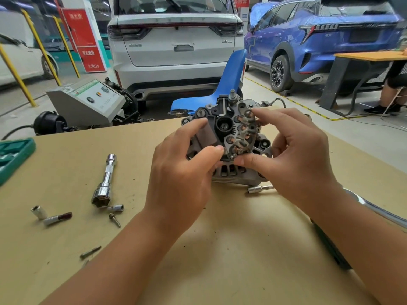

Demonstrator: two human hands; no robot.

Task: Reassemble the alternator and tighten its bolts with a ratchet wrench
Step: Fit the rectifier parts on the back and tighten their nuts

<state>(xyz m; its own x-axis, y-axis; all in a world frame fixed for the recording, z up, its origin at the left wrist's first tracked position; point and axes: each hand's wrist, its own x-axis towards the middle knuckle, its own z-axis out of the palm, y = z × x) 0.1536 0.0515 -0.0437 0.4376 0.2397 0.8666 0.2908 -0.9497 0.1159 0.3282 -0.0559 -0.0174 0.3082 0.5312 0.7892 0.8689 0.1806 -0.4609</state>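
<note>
The alternator stands on the tan table, its open rear face with the rectifier plate turned toward me. My left hand grips its left side, thumb and forefinger pinching at the plate's lower edge. My right hand holds the right side, fingertips on the plate's top and bottom. The ratchet wrench lies on the table at the right, partly hidden under my right forearm. A small socket on an extension lies just in front of the alternator.
A large socket with extension bar lies left of centre, with small sockets, a bit and loose bolts near it. A green tool case sits at the left edge. A blue chair and parked cars stand beyond the table.
</note>
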